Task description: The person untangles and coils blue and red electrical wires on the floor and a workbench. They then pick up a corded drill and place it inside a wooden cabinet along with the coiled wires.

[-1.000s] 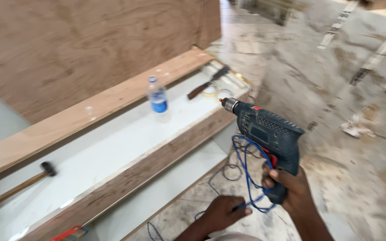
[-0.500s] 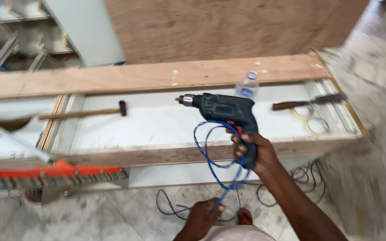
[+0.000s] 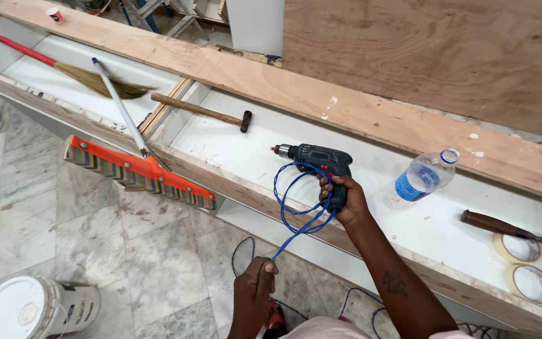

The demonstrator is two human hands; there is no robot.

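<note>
At frame centre the right hand (image 3: 341,199) grips the drill (image 3: 317,159) by its handle, bit pointing left over the white panel (image 3: 233,147). The left hand (image 3: 253,285), lower centre, pinches the blue cord (image 3: 296,210), keeping its loops off the work.

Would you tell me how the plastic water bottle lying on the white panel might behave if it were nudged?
The water bottle lies on its side on the smooth white panel, so it would probably roll. It looks thin-walled and nearly empty, so likely light and easily dented. Its blue cap seems on, so spilling appears unlikely.
</note>
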